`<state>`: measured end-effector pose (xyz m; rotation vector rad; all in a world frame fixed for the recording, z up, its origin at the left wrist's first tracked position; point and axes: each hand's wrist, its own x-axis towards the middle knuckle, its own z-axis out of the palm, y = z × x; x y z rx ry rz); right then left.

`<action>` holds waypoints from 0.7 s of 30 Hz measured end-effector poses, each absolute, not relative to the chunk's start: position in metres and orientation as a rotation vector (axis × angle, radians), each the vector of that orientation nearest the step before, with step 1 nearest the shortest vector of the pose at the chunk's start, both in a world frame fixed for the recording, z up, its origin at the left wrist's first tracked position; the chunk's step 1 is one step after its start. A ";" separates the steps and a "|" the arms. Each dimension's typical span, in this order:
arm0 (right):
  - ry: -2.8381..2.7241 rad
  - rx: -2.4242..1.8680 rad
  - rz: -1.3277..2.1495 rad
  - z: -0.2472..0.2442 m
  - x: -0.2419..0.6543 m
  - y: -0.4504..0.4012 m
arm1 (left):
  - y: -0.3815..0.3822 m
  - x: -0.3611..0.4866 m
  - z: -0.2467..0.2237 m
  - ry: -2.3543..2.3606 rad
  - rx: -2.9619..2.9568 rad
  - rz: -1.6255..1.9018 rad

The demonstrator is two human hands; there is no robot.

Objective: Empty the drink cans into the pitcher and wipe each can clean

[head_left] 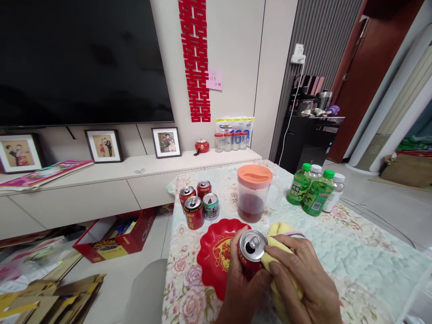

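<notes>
A red can (pixel 253 255) is at the centre of the work, held up over the right part of a red scalloped plate (pixel 206 256), its top facing the viewer and its mouth already open. The left hand (pixel 241 285) is wrapped around the can's side, thumb across the front; the right hand (pixel 305 270) grips a bunched yellow cloth (pixel 278 230) and presses it to the rim on the can's right, so the can sits between the two hands. Wiping appears to be under way, judging by that contact; the silver top looks bright, but how much of the can has been wiped cannot be told, since fingers and cloth hide most of its side. Left of the plate, four cans (pixel 194 218) stand upright in a close group, seemingly opened too; whether they have been wiped is not shown. Behind the plate stands a pitcher (pixel 251 204) part-filled with brownish liquid, its orange lid (pixel 254 174) on, and farther right on the bench (pixel 371 252) are capped bottles (pixel 316 198).
</notes>
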<state>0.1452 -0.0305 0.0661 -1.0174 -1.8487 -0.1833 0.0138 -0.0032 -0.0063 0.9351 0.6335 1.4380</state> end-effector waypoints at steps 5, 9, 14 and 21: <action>-1.754 -1.027 -0.151 0.069 0.144 -0.024 | -0.004 0.009 -0.009 0.584 0.960 1.420; -1.698 -1.068 -0.146 0.069 0.149 -0.022 | -0.005 0.007 0.001 0.578 1.051 1.428; -1.624 -1.168 -0.114 0.064 0.156 -0.019 | -0.010 0.007 0.012 0.545 1.155 1.433; -1.660 -1.136 -0.047 0.066 0.155 -0.020 | -0.010 0.005 0.005 0.611 1.152 1.446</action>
